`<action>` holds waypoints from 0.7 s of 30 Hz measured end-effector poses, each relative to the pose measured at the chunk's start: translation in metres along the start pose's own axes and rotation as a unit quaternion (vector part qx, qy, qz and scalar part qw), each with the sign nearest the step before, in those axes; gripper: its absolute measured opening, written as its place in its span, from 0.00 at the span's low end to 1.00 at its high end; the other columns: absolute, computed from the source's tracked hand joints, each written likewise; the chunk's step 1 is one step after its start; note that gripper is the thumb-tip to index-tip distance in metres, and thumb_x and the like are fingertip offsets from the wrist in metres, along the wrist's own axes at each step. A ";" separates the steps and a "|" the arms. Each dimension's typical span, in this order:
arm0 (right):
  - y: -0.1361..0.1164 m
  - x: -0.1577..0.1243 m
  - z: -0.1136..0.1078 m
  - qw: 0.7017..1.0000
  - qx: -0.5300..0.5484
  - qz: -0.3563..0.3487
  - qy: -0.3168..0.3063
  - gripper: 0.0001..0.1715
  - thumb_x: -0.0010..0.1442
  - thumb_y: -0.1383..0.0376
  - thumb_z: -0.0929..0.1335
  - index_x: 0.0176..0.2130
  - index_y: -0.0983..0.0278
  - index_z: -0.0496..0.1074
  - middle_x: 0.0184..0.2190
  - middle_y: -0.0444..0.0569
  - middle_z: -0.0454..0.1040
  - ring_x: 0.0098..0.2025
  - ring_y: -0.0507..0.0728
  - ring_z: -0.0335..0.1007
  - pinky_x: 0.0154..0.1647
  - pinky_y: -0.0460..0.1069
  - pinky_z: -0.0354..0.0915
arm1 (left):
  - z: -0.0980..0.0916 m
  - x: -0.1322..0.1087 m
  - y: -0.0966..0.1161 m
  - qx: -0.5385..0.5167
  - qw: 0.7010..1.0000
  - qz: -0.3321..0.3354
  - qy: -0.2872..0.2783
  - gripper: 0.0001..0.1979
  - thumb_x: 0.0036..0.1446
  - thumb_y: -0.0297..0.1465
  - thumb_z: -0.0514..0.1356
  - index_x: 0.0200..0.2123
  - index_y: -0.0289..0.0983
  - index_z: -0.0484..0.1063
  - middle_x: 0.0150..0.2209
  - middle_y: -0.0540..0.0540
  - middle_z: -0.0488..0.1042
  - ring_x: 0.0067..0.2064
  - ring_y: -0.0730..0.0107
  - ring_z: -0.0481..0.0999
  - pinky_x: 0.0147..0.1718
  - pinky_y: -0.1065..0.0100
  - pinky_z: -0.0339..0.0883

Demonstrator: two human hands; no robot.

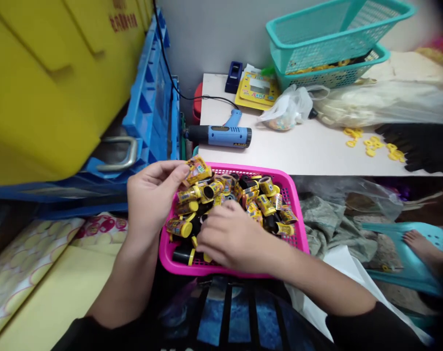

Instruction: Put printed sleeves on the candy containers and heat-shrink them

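My left hand (150, 195) is closed, pinching yellow printed labels (198, 169) between thumb and fingers above the left rim of a pink basket (299, 219). The basket is filled with small black tubs, many wrapped in yellow printed labels, some with yellow lids. One bare black tub (182, 255) with a yellow rim lies at the front left. Down among the tubs, my right hand (232, 236) has its fingers curled inward; whatever they grip is hidden beneath them.
On the white table (279, 153) lies a blue heat gun (221, 136) with a cord. Behind it are a yellow printed card (257, 90), a plastic bag (290, 107), stacked turquoise baskets (331, 48) and yellow rings (373, 144). A blue crate (148, 92) stands left; a bare foot (422, 248) shows right.
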State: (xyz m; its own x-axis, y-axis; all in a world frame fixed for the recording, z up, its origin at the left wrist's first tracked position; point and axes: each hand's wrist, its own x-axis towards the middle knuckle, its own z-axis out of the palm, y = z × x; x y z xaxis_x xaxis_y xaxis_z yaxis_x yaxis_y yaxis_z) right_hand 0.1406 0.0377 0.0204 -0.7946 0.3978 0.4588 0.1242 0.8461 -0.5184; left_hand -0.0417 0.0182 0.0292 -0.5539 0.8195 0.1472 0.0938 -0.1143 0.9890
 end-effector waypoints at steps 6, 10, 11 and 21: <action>-0.015 -0.001 0.065 0.949 -0.210 -0.041 -0.233 0.11 0.66 0.66 0.63 0.35 0.64 0.75 0.36 0.52 0.75 0.41 0.61 0.64 0.38 0.57 0.62 | -0.014 0.004 -0.001 0.036 0.999 0.000 0.010 0.08 0.50 0.38 0.70 0.33 0.41 0.82 0.28 0.51 0.82 0.27 0.72 0.79 0.28 0.73 0.74; -0.012 0.009 0.059 0.947 -0.186 -0.062 -0.256 0.07 0.63 0.66 0.64 0.37 0.64 0.73 0.38 0.53 0.74 0.43 0.63 0.64 0.39 0.58 0.63 | -0.018 0.003 -0.003 0.032 0.998 -0.036 -0.035 0.14 0.48 0.42 0.70 0.34 0.38 0.82 0.33 0.46 0.84 0.34 0.64 0.82 0.34 0.67 0.77; -0.012 0.011 0.051 0.951 -0.168 -0.062 -0.252 0.06 0.61 0.67 0.65 0.38 0.64 0.72 0.37 0.53 0.74 0.43 0.62 0.64 0.39 0.58 0.63 | -0.020 0.003 -0.004 0.037 0.998 -0.040 -0.044 0.15 0.48 0.43 0.70 0.33 0.38 0.82 0.33 0.45 0.84 0.33 0.63 0.82 0.33 0.66 0.77; 0.014 -0.004 -0.043 0.942 0.303 0.104 0.099 0.18 0.58 0.67 0.71 0.48 0.58 0.69 0.47 0.49 0.73 0.48 0.55 0.71 0.47 0.51 0.68 | -0.026 0.003 -0.009 0.110 0.977 0.003 -0.183 0.12 0.53 0.43 0.66 0.35 0.42 0.83 0.35 0.45 0.84 0.37 0.59 0.83 0.38 0.63 0.77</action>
State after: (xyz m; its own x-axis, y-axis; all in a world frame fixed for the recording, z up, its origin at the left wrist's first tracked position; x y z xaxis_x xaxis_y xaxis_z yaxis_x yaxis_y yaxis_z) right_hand 0.1711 0.0632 0.0420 -0.6560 0.6420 0.3968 -0.1449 0.4088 -0.9010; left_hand -0.0658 0.0067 0.0207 -0.2239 0.9697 0.0979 0.2928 -0.0289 0.9557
